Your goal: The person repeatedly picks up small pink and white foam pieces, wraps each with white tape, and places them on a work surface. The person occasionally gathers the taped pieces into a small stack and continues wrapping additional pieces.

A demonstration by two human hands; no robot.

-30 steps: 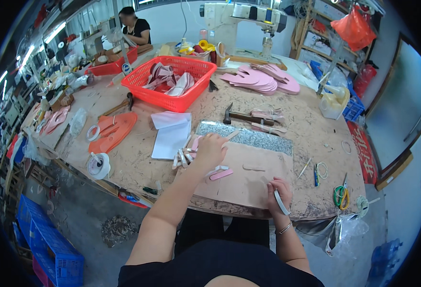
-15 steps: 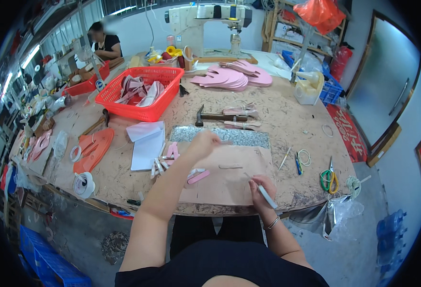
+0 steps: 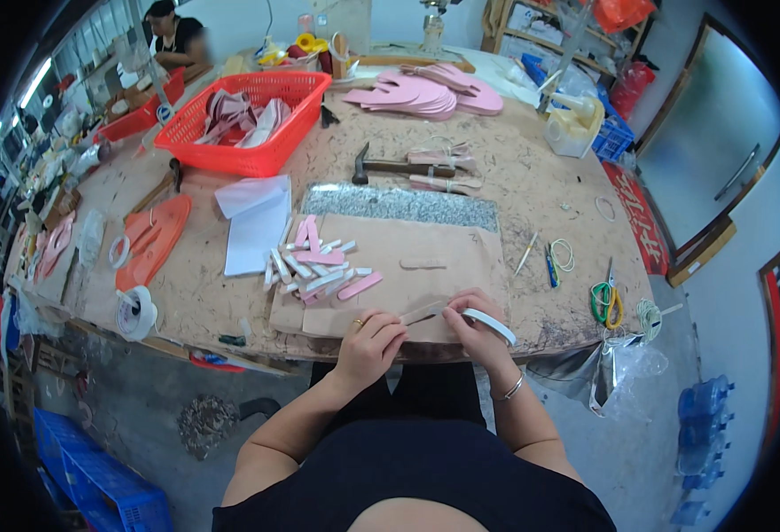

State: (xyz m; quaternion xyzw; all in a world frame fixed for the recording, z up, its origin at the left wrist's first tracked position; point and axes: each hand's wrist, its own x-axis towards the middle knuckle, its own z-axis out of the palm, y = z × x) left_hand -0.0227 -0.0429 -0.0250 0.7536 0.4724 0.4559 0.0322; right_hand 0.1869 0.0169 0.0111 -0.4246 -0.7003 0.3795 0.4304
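Note:
My left hand [image 3: 369,348] is closed at the near edge of the table, pinching the end of a narrow beige strip [image 3: 422,311]. Close to its right, my right hand [image 3: 477,330] is closed around a roll of white tape [image 3: 494,326]. Between the two hands shows a thin, dark, pointed piece, too small to make out. Both hands are over the near part of a beige sheet [image 3: 372,301]. Another narrow strip [image 3: 423,263] lies on that sheet. To the left are several pink and white strips [image 3: 319,257] in a loose pile.
Beyond the sheet lie a speckled stone slab [image 3: 399,204] and a hammer [image 3: 399,166]. A red basket [image 3: 257,160] and white paper [image 3: 257,230] are at left; pink cut pieces [image 3: 407,95] at the back. Scissors [image 3: 610,301] lie right. A person [image 3: 177,40] sits far left.
My left hand has come back from the far side of the sheet to the near edge, beside my right hand. The right hand still has the tape roll. The whole view has shifted.

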